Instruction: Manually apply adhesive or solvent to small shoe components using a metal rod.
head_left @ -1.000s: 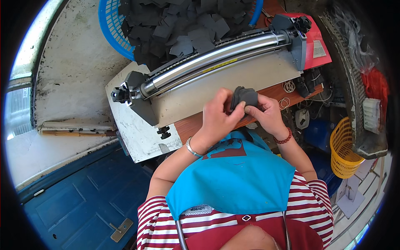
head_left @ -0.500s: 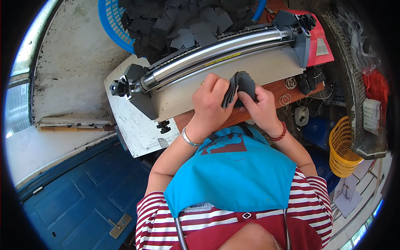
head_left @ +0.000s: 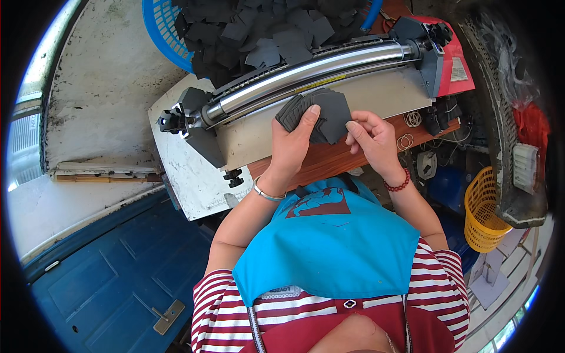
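Left hand [head_left: 289, 147] clamps fanned dark sheets [head_left: 335, 115]; right hand [head_left: 376, 142] at their right edge, grip unclear; even pressure advised.

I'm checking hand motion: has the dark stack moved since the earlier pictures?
Yes: the dark stack has moved left along the metal roller and closer to it.

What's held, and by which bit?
Fanned dark pieces, held at their left side by the left hand; the right hand is at their right edge.

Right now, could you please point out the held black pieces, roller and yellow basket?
Black pieces [head_left: 335, 119], head view: top piece's face.
Roller [head_left: 309, 71], head view: shiny middle.
Yellow basket [head_left: 478, 226], head view: side wall.
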`<action>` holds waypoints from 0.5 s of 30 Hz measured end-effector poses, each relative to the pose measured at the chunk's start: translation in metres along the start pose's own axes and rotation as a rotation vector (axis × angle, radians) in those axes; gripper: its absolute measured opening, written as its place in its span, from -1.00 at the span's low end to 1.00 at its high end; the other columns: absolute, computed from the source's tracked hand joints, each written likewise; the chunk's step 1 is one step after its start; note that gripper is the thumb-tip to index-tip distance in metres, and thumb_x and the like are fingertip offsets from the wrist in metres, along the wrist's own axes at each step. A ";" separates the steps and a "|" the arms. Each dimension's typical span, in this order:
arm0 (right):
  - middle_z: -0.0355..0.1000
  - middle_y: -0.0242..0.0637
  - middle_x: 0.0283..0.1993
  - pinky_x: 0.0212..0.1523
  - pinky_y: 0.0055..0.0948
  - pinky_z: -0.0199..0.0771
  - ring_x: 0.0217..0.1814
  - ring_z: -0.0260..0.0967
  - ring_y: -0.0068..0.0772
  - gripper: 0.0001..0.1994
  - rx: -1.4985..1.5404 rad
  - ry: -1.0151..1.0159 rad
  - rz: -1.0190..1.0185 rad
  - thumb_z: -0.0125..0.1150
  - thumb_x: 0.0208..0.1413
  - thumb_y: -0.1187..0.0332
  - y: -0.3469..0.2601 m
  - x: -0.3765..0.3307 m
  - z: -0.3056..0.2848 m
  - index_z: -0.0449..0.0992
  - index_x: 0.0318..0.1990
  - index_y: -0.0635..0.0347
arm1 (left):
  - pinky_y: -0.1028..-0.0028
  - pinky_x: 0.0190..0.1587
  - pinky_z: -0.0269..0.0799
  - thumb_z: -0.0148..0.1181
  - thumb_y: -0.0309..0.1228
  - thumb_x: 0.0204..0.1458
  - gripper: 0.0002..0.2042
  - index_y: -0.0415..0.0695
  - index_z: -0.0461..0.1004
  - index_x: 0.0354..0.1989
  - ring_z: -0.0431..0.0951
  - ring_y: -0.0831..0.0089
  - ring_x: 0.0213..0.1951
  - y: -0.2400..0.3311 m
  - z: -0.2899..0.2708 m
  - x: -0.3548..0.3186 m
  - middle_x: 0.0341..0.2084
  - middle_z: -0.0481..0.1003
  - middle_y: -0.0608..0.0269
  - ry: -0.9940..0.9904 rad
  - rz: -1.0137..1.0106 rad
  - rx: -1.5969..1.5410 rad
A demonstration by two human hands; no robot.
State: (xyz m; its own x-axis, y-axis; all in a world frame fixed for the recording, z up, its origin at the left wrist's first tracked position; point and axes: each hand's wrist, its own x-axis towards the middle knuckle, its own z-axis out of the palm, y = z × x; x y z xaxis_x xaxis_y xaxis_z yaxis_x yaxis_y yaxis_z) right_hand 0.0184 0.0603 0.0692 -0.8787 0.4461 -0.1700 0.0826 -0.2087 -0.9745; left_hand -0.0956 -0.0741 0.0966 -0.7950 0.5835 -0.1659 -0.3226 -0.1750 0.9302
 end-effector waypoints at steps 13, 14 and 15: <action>0.44 -0.41 -0.57 -0.61 -0.72 0.31 -0.63 0.30 -0.74 -0.80 -0.165 0.000 0.055 0.18 0.19 0.29 -0.006 0.017 -0.001 0.54 -0.32 0.27 | 0.56 -0.17 0.41 0.06 -0.49 0.16 -0.84 -0.29 0.50 -0.17 0.45 0.63 -0.26 -0.004 -0.017 -0.002 -0.31 0.51 0.34 0.033 0.036 -0.063; 0.43 -0.41 -0.57 -0.62 -0.73 0.30 -0.64 0.29 -0.74 -0.79 -0.121 -0.027 0.131 0.18 0.19 0.28 -0.007 0.019 -0.001 0.54 -0.33 0.26 | 0.58 -0.20 0.39 0.06 -0.50 0.16 -0.84 -0.30 0.51 -0.18 0.43 0.65 -0.29 -0.005 -0.019 -0.002 -0.33 0.50 0.36 0.030 0.100 0.004; 0.43 -0.42 -0.57 -0.63 -0.73 0.29 -0.65 0.29 -0.74 -0.79 -0.077 -0.055 0.207 0.19 0.19 0.27 -0.008 0.020 0.000 0.54 -0.34 0.26 | 0.58 -0.20 0.39 0.06 -0.50 0.16 -0.84 -0.30 0.51 -0.18 0.43 0.65 -0.29 -0.004 -0.020 -0.002 -0.33 0.50 0.36 0.034 0.102 0.002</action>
State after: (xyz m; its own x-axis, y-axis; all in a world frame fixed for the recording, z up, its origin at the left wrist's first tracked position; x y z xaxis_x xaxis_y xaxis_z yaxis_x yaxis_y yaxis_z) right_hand 0.0003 0.0706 0.0735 -0.8631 0.3524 -0.3617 0.2981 -0.2225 -0.9282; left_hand -0.1035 -0.0904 0.0867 -0.8406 0.5356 -0.0813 -0.2381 -0.2305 0.9435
